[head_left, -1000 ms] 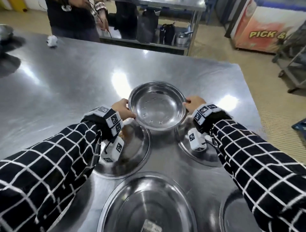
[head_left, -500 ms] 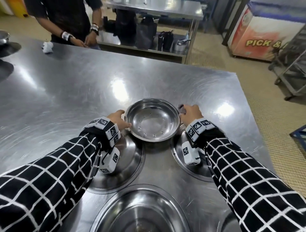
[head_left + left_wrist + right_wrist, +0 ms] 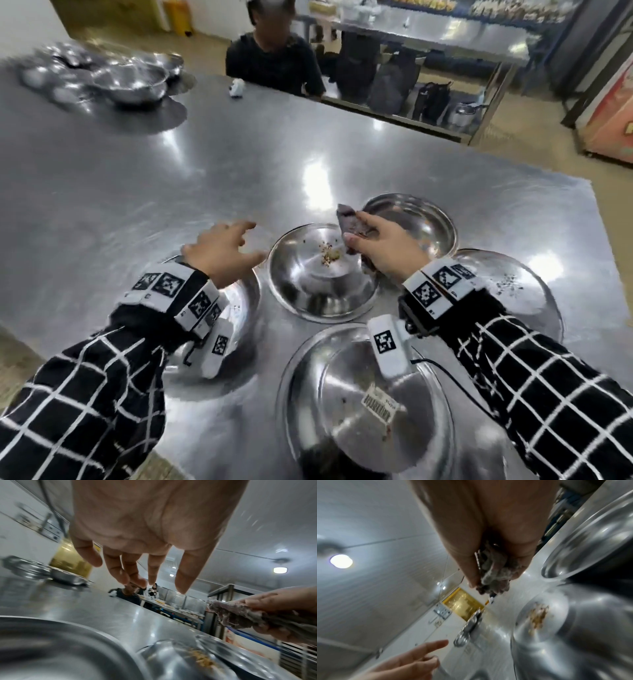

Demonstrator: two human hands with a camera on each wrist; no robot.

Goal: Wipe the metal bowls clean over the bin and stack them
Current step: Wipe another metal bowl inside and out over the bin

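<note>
Now the steel table (image 3: 102, 178) carries everything, with the middle bowl (image 3: 322, 291) as the landmark. Nearest the person, below that bowl, sits the largest bowl (image 3: 342, 411), a barcode sticker (image 3: 380, 406) inside it. Another bowl (image 3: 513, 284) lies to its right, one (image 3: 424, 219) beyond it, one (image 3: 239, 308) to its left under the left wrist. The left hand (image 3: 222, 255) hovers just left of the middle bowl, fingers spread and relaxed, holding nothing. The right hand (image 3: 387, 248) clutches a dark cloth (image 3: 351, 221) over the bowl's far right rim. Food crumbs (image 3: 329, 255) lie in its centre.
</note>
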